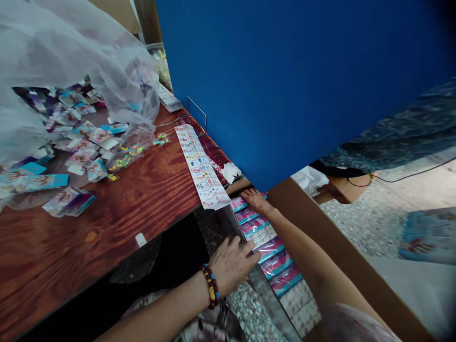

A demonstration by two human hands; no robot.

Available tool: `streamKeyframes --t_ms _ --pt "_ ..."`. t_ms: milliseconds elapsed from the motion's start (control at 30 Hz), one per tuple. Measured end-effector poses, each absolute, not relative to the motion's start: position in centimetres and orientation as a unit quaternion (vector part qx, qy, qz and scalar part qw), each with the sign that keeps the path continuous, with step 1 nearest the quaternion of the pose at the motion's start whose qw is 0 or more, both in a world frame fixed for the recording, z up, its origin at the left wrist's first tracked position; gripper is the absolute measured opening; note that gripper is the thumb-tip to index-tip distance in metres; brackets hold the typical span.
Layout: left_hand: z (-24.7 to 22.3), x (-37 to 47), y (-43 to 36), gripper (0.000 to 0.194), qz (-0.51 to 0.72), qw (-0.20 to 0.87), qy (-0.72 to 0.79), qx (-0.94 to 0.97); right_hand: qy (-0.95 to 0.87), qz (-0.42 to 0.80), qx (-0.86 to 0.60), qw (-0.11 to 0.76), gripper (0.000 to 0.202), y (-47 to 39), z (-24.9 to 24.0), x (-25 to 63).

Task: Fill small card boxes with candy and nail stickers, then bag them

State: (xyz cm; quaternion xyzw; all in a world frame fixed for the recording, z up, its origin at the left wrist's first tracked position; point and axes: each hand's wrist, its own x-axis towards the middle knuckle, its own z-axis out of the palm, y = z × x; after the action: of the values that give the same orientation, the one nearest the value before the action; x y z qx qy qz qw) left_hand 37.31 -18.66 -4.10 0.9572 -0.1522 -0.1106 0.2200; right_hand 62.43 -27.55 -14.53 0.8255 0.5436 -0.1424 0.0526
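Surface (107, 237) at left: bag (89, 38) on its far left part, small boxes (85, 142) in and in front of the bag, small pieces (124, 159) just right of these, sheets (201, 166) toward the right edge. Carton (320, 247) right of the surface, packets (274, 261) in rows inside; left hand (233, 266) at its left side, right hand (258, 202) at the packets' far end. Panel (285, 95) beyond the carton; floor (374, 218) to the carton's right.

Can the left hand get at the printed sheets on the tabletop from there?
Probably yes: the left hand looks empty, and the near end of the printed sheets lies uncovered at the table's edge, with nothing visible between them.
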Motion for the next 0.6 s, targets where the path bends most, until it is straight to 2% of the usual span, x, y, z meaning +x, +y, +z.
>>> streamKeyframes --t_ms 200,333,467,533,600 --pt "-4.0 37.3 -18.5 0.046 -0.123 0.237 -0.147 0.952 0.498 -0.175 0.846 0.082 0.042 -27.2 -18.6 61.4" --pt "-4.2 37.5 -18.5 0.045 -0.137 0.251 -0.149 0.946 0.472 -0.188 0.856 0.095 0.025 -26.7 -20.0 61.4" --pt "-4.3 37.3 -18.7 0.046 -0.137 0.273 -0.145 0.941 0.479 -0.157 0.86 0.075 0.023 -26.4 -19.9 61.1" --pt "-4.6 37.0 -18.7 0.048 -0.126 0.291 -0.14 0.938 0.494 -0.126 0.859 0.058 0.034 -26.3 -19.3 60.7" --pt "-5.3 36.5 -18.1 0.051 -0.105 0.317 -0.137 0.933 0.511 -0.092 0.854 0.039 0.035 -26.0 -18.4 60.3"
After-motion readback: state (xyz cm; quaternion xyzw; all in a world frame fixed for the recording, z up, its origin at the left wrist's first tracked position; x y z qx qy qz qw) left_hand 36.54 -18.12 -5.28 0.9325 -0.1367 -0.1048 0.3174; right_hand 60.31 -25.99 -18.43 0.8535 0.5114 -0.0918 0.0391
